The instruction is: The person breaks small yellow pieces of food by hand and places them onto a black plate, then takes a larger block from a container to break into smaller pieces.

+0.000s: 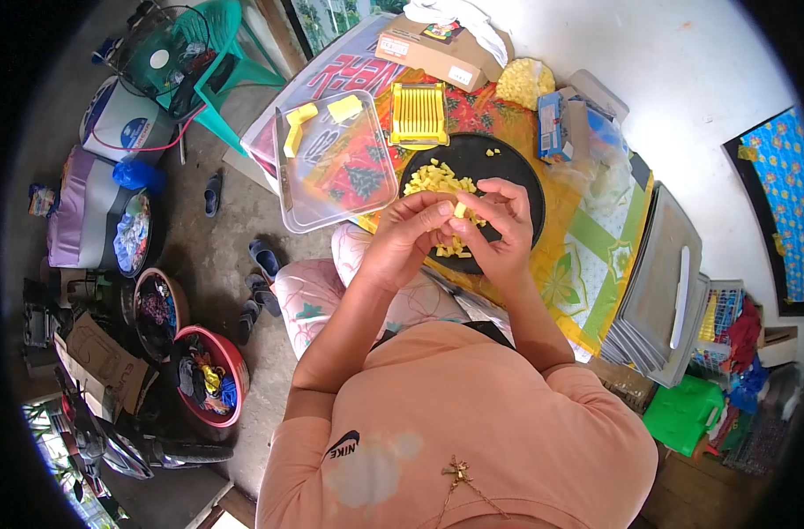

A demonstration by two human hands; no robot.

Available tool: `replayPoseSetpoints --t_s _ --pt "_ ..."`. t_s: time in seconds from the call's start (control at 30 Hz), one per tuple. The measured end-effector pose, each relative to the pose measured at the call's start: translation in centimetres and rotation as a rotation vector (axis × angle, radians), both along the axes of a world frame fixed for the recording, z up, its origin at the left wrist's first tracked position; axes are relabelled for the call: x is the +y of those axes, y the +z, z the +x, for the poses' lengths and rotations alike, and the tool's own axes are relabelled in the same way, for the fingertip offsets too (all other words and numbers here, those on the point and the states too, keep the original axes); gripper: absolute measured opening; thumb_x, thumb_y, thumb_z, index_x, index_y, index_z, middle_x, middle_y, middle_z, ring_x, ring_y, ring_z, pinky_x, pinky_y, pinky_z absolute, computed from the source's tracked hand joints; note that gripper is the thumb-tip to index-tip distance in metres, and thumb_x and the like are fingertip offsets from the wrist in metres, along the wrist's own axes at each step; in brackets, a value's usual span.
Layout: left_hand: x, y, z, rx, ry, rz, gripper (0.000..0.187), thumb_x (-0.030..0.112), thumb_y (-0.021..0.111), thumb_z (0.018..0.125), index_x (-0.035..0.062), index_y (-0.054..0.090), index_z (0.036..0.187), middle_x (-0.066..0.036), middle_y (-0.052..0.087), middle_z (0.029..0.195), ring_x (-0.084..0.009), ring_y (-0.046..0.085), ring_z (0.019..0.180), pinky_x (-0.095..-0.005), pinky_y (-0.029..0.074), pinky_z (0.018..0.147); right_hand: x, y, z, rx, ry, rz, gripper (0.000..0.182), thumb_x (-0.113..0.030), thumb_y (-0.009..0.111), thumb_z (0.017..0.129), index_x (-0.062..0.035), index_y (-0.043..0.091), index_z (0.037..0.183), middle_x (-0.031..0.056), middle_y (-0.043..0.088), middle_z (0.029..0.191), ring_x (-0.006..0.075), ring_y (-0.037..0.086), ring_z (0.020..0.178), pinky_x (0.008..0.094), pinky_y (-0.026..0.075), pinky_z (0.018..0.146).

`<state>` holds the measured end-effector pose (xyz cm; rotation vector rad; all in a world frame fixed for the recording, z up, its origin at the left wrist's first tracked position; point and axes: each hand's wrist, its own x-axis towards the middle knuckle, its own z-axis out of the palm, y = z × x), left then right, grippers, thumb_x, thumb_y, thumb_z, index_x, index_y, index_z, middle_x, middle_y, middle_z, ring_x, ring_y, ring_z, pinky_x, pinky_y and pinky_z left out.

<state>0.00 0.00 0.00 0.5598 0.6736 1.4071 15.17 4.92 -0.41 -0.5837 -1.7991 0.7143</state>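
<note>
Over a round black tray [514,172], my two hands meet with fingertips pinched around a small yellow piece [460,211]. My left hand [408,234] has its thumb and fingers closed on the piece from one side. From the other side my right hand [501,231] grips it with the thumb and bent fingers. Small yellow chunks [437,178] lie heaped on the tray, partly hidden by my hands. Behind the tray sits a yellow slicer [418,115] with parallel bars. A clear plastic container [336,198] on the left holds several larger yellow blocks [344,108].
A bag of yellow pieces [525,83] lies at the back beside a cardboard box [441,55]. A blue box [552,126] and plastic bags stand right of the tray. Grey stacked panels [653,286] lean at the table's right edge. Tubs [241,370] stand on the floor at left.
</note>
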Motion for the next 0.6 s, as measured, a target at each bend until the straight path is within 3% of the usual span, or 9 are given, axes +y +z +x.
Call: replayPoseSetpoints --t_s 0.37,0.6 --pt "-0.03 -0.21 -0.66 0.157 -0.11 -0.019 0.023 0.023 0.065 0.086 0.0018 0.066 0.095 -0.004 0.066 0.083 -0.0087 0.059 0.071 -0.0244 0.047 0.064 0.35 -0.4 0.17 0.012 0.062 -0.004 0.033 -0.003 0.073 0.073 -0.0059 0.068 0.106 0.0111 0.05 0.113 0.0116 0.056 0.077 0.0244 0.046 0.07" --pt "0.07 0.26 -0.51 -0.011 -0.205 -0.05 0.029 0.027 0.063 0.088 0.003 0.064 0.103 -0.005 0.065 0.094 -0.0104 0.059 0.08 -0.0262 0.047 0.066 0.32 -0.66 0.24 0.052 0.114 -0.068 0.034 -0.002 0.074 0.072 -0.0072 0.069 0.105 0.0099 0.05 0.113 0.0103 0.054 0.075 0.0242 0.045 0.068"
